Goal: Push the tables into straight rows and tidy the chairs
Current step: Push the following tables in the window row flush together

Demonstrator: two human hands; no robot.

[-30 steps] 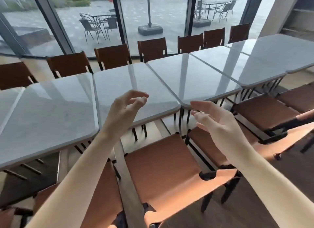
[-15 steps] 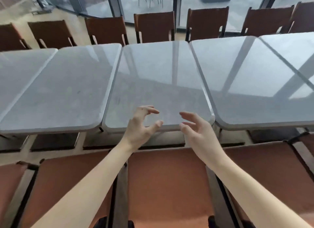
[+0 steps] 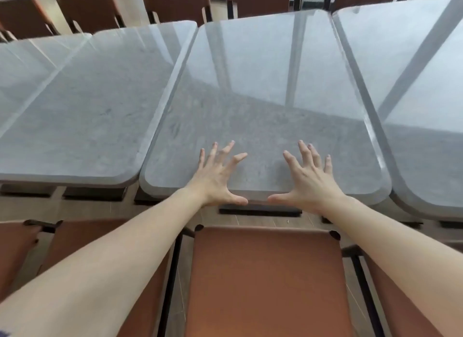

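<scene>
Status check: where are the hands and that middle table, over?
Left hand and right hand open, fingers spread over middle table near edge. Brown chair directly below, between person and table.

The far chairs (image 3: 175, 0) were cut off by the top edge — only their lower backs showed. The table (image 3: 413, 68) on the right ran out of the picture, as did the one (image 3: 22, 68) at far left. Both forearms left the frame at the bottom corners. Whether the left hand (image 3: 215, 181) and right hand (image 3: 308, 183) pressed the middle table (image 3: 263, 85) or hovered just above it could not be told — the palms were hidden.
</scene>
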